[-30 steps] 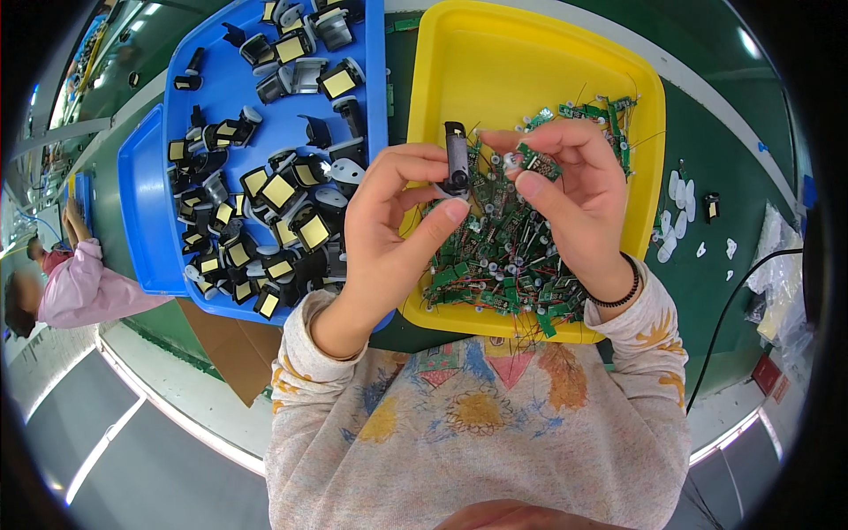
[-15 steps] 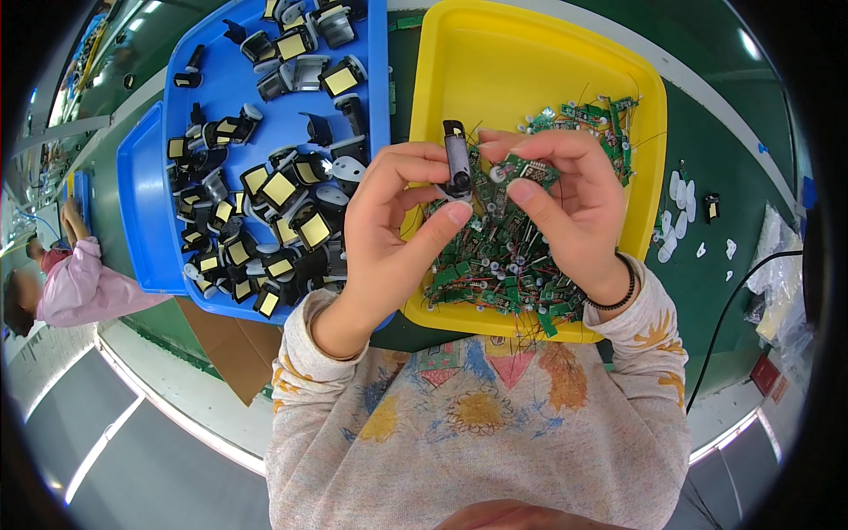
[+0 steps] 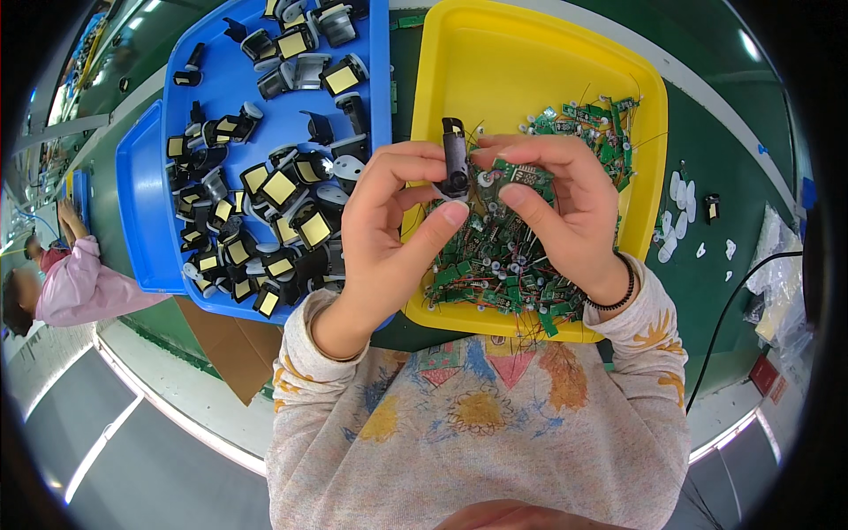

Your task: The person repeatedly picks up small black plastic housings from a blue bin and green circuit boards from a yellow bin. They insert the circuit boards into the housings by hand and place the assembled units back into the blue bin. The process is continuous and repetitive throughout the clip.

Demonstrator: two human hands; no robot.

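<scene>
Between the thumb and fingers of my left hand point(image 3: 389, 212) is a black plastic housing point(image 3: 455, 155), held upright with its hollow side showing. My right hand point(image 3: 570, 199) pinches a small green circuit board point(image 3: 523, 177) that has a round whitish part at its left end. The board is close to the housing's right side, and I cannot tell whether they touch. Both hands are over the yellow tray point(image 3: 477, 44), where a heap of circuit boards point(image 3: 495, 274) with thin wires lies below them.
On the left, a blue tray point(image 3: 238, 88) holds many black housings point(image 3: 280, 188) with pale yellow pads. White oval pieces point(image 3: 680, 199), a small black part point(image 3: 712, 207) and clear plastic bags point(image 3: 773, 283) lie to the right, near a black cable point(image 3: 729, 314). Another person point(image 3: 88, 283) sits far left.
My right hand has shifted slightly left, bringing the circuit board nearer the housing. My left hand has barely moved and keeps its hold.
</scene>
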